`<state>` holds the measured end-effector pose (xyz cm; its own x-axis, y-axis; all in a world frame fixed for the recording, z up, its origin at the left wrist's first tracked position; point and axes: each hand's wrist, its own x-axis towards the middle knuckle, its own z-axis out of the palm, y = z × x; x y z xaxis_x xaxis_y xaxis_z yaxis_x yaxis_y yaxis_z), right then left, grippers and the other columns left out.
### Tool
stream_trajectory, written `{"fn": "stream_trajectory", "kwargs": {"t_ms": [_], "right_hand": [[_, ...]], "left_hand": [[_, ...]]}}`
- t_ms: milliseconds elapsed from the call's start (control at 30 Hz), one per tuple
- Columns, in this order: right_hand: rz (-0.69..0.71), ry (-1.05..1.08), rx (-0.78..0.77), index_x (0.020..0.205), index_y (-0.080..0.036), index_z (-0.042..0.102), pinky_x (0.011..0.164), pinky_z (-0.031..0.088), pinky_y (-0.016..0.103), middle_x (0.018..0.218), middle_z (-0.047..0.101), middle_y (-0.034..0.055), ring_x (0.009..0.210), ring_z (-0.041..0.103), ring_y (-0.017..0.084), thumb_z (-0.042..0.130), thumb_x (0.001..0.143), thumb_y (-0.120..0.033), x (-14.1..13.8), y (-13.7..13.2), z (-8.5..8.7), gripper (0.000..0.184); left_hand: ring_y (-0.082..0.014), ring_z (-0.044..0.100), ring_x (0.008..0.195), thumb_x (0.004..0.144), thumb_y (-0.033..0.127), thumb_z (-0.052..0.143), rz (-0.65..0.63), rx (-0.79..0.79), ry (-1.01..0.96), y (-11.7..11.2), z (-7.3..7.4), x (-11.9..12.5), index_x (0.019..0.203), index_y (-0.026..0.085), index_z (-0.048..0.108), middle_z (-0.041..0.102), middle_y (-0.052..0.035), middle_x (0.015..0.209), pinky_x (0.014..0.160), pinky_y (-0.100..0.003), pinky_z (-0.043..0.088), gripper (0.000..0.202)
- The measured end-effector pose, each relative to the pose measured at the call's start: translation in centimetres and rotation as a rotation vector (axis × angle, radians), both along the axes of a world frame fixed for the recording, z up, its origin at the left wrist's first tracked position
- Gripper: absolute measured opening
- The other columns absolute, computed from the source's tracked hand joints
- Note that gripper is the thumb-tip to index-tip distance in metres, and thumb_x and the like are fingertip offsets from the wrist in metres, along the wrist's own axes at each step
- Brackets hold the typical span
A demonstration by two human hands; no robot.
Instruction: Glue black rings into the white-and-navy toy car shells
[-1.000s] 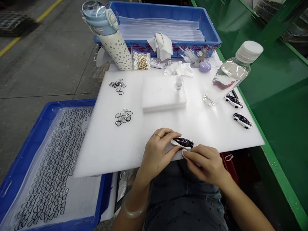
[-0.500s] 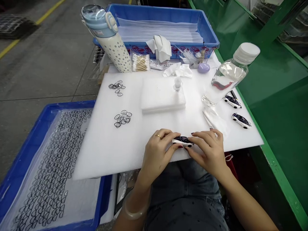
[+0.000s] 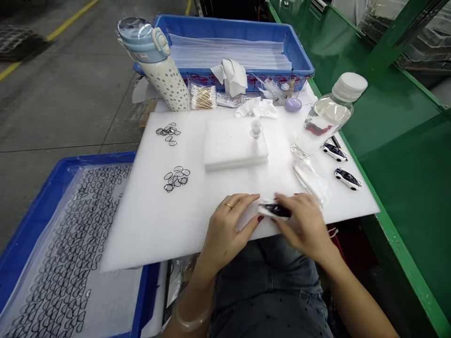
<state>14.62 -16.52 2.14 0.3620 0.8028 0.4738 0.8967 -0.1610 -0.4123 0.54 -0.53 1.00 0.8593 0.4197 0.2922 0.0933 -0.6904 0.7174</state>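
A small white and dark toy car [image 3: 275,210] lies near the front edge of the white foam board [image 3: 197,206]. My left hand [image 3: 229,226] pinches its left end between thumb and fingers. My right hand [image 3: 302,224] grips its right end, fingers curled and slightly blurred. Two more toy cars [image 3: 334,151] [image 3: 347,178] sit at the board's right edge. A folded white cloth [image 3: 312,180] lies just beyond my right hand.
A clear bottle [image 3: 323,117] leans at the right. A foam block [image 3: 234,143] with a small vial [image 3: 255,128] sits mid-board. Two piles of black rings [image 3: 176,177] [image 3: 167,132] lie left. Blue trays [image 3: 42,244] [image 3: 239,33], a dotted flask [image 3: 157,61], cotton swabs [image 3: 203,96].
My right hand put the white cloth down on the board to the right and came back onto the car. The view has shifted slightly.
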Motion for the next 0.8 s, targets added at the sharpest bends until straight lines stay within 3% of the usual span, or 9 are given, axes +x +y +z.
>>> {"fn": "stream_trajectory", "kwargs": {"t_ms": [100, 167, 233, 300, 400, 467, 567, 633, 800], "right_hand": [[-0.513, -0.060, 0.201, 0.129, -0.027, 0.060, 0.085, 0.056, 0.049, 0.111, 0.072, 0.0118, 0.096, 0.069, 0.031, 0.074, 0.081, -0.026, 4.5, -5.3, -0.6, 0.050], [-0.858, -0.064, 0.313, 0.124, -0.024, 0.066, 0.078, 0.057, 0.050, 0.101, 0.073, 0.0136, 0.086, 0.071, 0.033, 0.081, 0.072, -0.030, 8.4, -10.2, -1.7, 0.055], [-1.127, 0.042, 0.258, 0.117, -0.029, 0.070, 0.070, 0.055, 0.051, 0.086, 0.074, 0.0114, 0.072, 0.070, 0.034, 0.085, 0.065, -0.032, 12.0, -15.1, -2.8, 0.054], [-1.273, 0.079, 0.091, 0.111, -0.034, 0.072, 0.079, 0.051, 0.059, 0.082, 0.074, 0.0094, 0.077, 0.070, 0.039, 0.084, 0.065, -0.032, 14.4, -18.7, -3.7, 0.048], [-1.483, -0.016, 0.039, 0.102, -0.027, 0.076, 0.084, 0.045, 0.067, 0.089, 0.076, 0.0153, 0.092, 0.068, 0.051, 0.085, 0.056, -0.022, 15.4, -20.1, -4.1, 0.047], [-1.413, -0.074, 0.103, 0.104, -0.023, 0.076, 0.087, 0.047, 0.064, 0.099, 0.076, 0.0192, 0.100, 0.067, 0.050, 0.083, 0.060, -0.022, 14.8, -18.5, -3.9, 0.045], [-0.974, 0.018, 0.154, 0.125, -0.024, 0.066, 0.091, 0.053, 0.052, 0.106, 0.075, 0.0156, 0.100, 0.071, 0.036, 0.074, 0.076, -0.033, 13.1, -14.2, -3.4, 0.050], [-0.733, 0.061, 0.073, 0.137, -0.025, 0.056, 0.092, 0.054, 0.050, 0.113, 0.074, 0.0125, 0.103, 0.070, 0.032, 0.071, 0.080, -0.036, 12.2, -11.5, -3.1, 0.059], [-0.676, -0.152, 0.031, 0.133, -0.024, 0.057, 0.086, 0.052, 0.057, 0.110, 0.072, 0.0144, 0.100, 0.065, 0.037, 0.063, 0.087, -0.027, 9.3, -6.7, -1.5, 0.047]], "left_hand": [[-0.0232, 0.063, 0.101, 0.094, 0.022, 0.061, 0.006, 0.024, -0.023, -0.1, -0.2, 0.0, 0.119, 0.021, 0.063, 0.068, -0.0066, 0.110, 0.086, -0.042, 0.056, 0.026], [-0.0228, 0.063, 0.098, 0.094, 0.020, 0.060, 0.003, 0.060, -0.046, -0.1, -0.4, 0.1, 0.114, 0.019, 0.066, 0.069, -0.0064, 0.105, 0.084, -0.042, 0.056, 0.022], [-0.0225, 0.063, 0.097, 0.093, 0.018, 0.060, 0.000, 0.083, -0.056, -0.1, -0.5, 0.2, 0.112, 0.018, 0.067, 0.069, -0.0066, 0.103, 0.083, -0.042, 0.056, 0.020], [-0.0223, 0.063, 0.097, 0.093, 0.017, 0.060, -0.002, 0.091, -0.059, -0.2, -0.6, 0.2, 0.111, 0.017, 0.068, 0.069, -0.0068, 0.103, 0.083, -0.042, 0.057, 0.020], [-0.0222, 0.063, 0.097, 0.093, 0.017, 0.060, 0.000, 0.106, -0.065, -0.2, -0.5, 0.2, 0.110, 0.017, 0.068, 0.069, -0.0066, 0.103, 0.083, -0.042, 0.057, 0.019], [-0.0221, 0.063, 0.097, 0.093, 0.017, 0.060, 0.004, 0.115, -0.065, -0.2, -0.5, 0.2, 0.110, 0.017, 0.068, 0.069, -0.0064, 0.104, 0.083, -0.042, 0.057, 0.019], [-0.0223, 0.064, 0.098, 0.093, 0.018, 0.059, 0.016, 0.114, -0.051, -0.3, -0.5, 0.2, 0.109, 0.019, 0.068, 0.069, -0.0060, 0.104, 0.083, -0.042, 0.058, 0.018], [-0.0227, 0.064, 0.098, 0.094, 0.019, 0.059, 0.025, 0.114, -0.045, -0.3, -0.5, 0.2, 0.109, 0.020, 0.068, 0.069, -0.0059, 0.104, 0.083, -0.042, 0.058, 0.018], [-0.0233, 0.064, 0.098, 0.094, 0.021, 0.058, 0.021, 0.123, -0.047, -0.3, -0.5, 0.1, 0.109, 0.020, 0.068, 0.070, -0.0063, 0.104, 0.083, -0.041, 0.057, 0.017]]}}
